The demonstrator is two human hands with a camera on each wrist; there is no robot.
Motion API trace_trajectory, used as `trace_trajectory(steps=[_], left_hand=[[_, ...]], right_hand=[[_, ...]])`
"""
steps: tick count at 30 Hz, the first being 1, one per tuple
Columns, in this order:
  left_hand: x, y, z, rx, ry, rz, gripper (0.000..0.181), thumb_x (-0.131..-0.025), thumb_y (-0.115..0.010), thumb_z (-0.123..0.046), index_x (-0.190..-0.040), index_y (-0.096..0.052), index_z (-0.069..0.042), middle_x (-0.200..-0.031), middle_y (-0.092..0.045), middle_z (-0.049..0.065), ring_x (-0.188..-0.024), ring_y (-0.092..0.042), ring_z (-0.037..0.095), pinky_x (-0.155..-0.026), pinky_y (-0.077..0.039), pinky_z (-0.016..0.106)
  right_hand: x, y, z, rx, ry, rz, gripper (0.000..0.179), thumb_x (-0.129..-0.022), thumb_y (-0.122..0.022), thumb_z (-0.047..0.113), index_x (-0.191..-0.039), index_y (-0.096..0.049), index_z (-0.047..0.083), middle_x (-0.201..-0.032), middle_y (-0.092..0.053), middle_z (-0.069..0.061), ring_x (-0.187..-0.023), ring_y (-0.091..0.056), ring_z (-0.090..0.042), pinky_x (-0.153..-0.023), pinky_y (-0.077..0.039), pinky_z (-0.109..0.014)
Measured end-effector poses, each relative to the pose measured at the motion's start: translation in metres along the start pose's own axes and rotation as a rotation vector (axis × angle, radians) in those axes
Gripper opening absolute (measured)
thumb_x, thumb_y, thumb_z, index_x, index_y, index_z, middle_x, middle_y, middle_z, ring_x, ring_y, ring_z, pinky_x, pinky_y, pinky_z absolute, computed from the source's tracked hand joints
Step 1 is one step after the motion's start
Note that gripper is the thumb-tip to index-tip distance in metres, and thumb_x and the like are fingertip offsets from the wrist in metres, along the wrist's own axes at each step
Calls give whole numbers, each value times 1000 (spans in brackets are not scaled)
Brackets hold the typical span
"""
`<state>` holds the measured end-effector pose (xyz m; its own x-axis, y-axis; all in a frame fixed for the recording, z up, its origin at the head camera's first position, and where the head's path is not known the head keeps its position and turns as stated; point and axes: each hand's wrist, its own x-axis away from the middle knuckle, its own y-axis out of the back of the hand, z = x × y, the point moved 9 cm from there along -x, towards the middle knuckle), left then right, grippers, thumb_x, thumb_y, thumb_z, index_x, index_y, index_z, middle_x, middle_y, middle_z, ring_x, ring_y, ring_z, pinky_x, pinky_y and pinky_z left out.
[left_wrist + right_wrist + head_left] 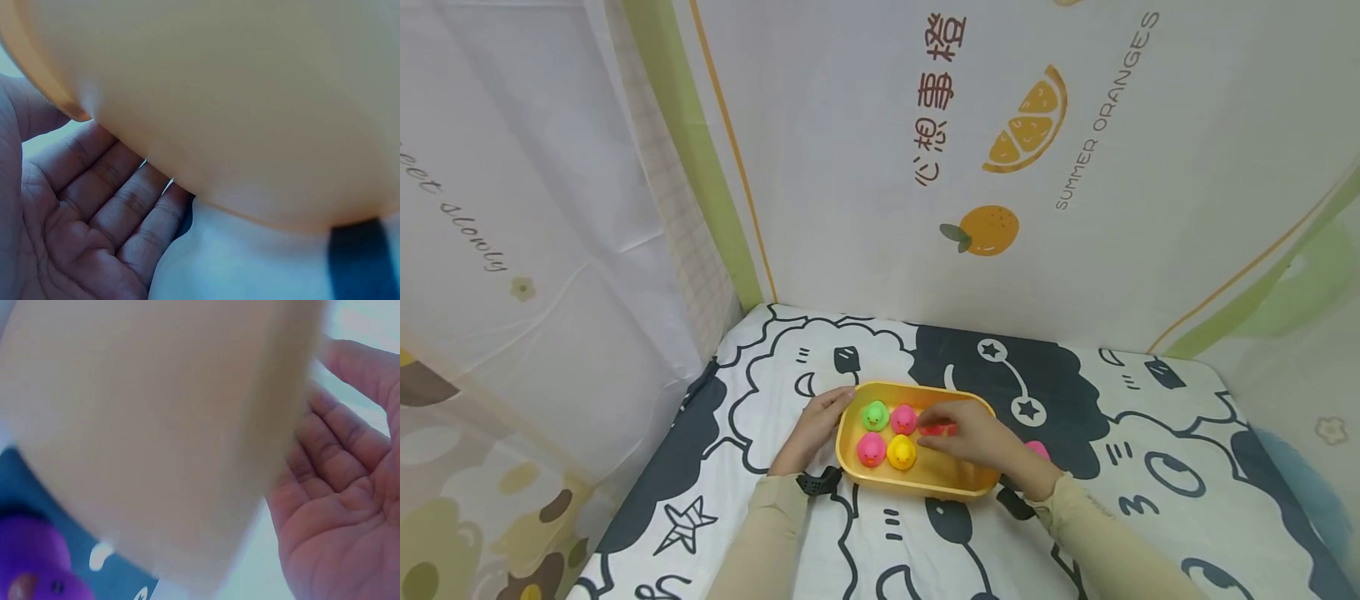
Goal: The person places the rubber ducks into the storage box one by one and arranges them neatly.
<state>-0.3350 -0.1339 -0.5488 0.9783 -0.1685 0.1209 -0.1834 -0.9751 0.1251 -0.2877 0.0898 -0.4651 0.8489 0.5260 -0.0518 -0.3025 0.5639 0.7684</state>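
At the left end of a yellow plastic basin (pixel 947 487), my left hand (pixel 820 421) holds the rim, thumb on top and fingers against the outer wall in the left wrist view. My right hand (pixel 973 429) reaches over the basin's right half, thumb and fingers around a red toy (pixel 938 430) that it mostly covers. In the right wrist view the basin wall hides its fingertips. Beside it in the basin sit a green duck (pixel 875 416), a pink duck (pixel 903 419), another pink duck (pixel 872 449) and a yellow duck (pixel 902 452).
Outside the basin, partly behind the right forearm, lies a pink toy (pixel 1037 450); a purple-looking duck (pixel 37 562) shows in the right wrist view. A black-and-white patterned cloth (pixel 880 550) covers the table. Printed curtains (pixel 865 150) hang behind and at the sides.
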Motion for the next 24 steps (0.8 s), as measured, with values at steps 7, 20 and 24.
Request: trace_trajectory(steps=[7, 20, 24], left_hand=[[-1, 0, 3, -5, 7, -4, 55, -98, -57, -55, -132, -67, -13, -139, -62, 6, -134, -52, 28, -111, -45, 47], [2, -2, -2, -7, -1, 0, 55, -99, -56, -54, -134, -65, -12, -141, -60, 7, -135, -51, 29, -111, -45, 46], [2, -1, -2, -6, 0, -5, 55, -99, -56, -54, -134, -66, -12, -140, -60, 7, -135, -51, 29, -111, -45, 46]], right_hand=[[11, 18, -15, 7, -39, -59, 28, -86, -82, 25, -111, -75, 15, -104, -74, 1, -100, -67, -27, -88, -61, -45], [58, 64, -53, -3, -115, -250, 29, -87, -82, 23, -113, -74, 13, -108, -73, 0, -106, -68, -28, -88, -60, -47], [80, 77, -76, 36, -169, -315, 30, -87, -82, 23, -114, -73, 13, -109, -73, -4, -108, -68, -32, -90, -59, -51]])
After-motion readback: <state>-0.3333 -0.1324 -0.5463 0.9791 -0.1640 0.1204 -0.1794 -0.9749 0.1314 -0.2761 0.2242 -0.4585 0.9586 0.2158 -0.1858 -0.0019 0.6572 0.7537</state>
